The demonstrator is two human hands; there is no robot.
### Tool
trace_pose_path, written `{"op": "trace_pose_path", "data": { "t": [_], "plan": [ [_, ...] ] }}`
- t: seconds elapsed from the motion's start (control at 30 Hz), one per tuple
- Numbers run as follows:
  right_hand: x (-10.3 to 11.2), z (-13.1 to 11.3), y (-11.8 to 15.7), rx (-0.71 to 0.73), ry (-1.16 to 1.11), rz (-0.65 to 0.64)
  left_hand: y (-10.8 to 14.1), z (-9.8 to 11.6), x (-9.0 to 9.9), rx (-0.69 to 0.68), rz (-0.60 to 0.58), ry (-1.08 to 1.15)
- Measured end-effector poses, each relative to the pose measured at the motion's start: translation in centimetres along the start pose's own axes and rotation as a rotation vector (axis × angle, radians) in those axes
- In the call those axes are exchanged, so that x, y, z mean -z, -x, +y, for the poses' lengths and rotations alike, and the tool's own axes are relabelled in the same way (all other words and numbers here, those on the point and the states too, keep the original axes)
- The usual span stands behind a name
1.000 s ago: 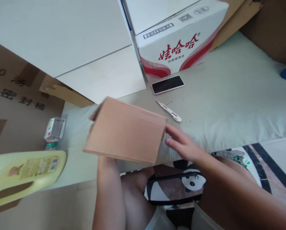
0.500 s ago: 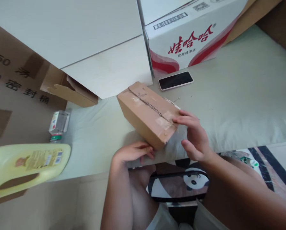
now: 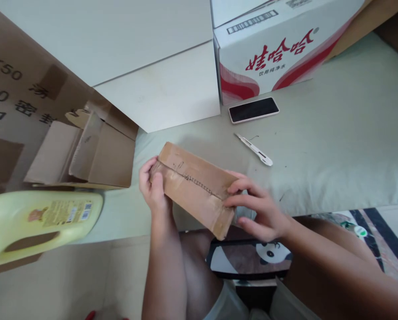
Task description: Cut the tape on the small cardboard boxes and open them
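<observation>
A small brown cardboard box (image 3: 195,186) with a dark seam and clear tape along its top tilts between my hands near the front edge of the pale-green cushioned surface. My left hand (image 3: 155,189) is closed around its left end, thumb on top. At the right end, fingers of my right hand (image 3: 255,204) press on the top and side, with the thumb lower by the corner. Behind the right hand lies a white utility knife (image 3: 255,150). Farther back is a phone (image 3: 254,110) with a dark screen. The box's underside is hidden.
An opened cardboard box (image 3: 99,155) lies at the left, by a large printed carton (image 3: 5,102). A yellow jug (image 3: 45,218) is in front of it. White boxes (image 3: 172,93) and a red-and-white carton (image 3: 268,66) stand at the back. Below my hands is a panda-patterned item (image 3: 248,258).
The small box has come nearer and tilted, and my left hand has moved from its front to its left end. The utility knife now shows. The opened box at left now covers the clear bottle.
</observation>
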State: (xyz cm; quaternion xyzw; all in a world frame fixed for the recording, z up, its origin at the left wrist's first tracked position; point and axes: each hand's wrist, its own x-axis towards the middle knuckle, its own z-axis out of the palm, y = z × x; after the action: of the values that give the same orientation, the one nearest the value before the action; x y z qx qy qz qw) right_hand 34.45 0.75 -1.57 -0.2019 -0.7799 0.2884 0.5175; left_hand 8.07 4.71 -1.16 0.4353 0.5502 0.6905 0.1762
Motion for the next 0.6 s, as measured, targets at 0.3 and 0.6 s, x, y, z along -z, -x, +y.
{"op": "trace_pose_path", "data": {
  "t": [0.3, 0.6],
  "plan": [
    [4.6, 5.4, 1.4, -0.642, 0.928, 0.103, 0.2, -0.1, -0.1, 0.091, 0.029, 0.066],
    [4.5, 3.8, -0.9, -1.066, 0.686, -0.039, -0.8, -0.4, 0.1, 0.104, 0.077, 0.030]
  ]
}}
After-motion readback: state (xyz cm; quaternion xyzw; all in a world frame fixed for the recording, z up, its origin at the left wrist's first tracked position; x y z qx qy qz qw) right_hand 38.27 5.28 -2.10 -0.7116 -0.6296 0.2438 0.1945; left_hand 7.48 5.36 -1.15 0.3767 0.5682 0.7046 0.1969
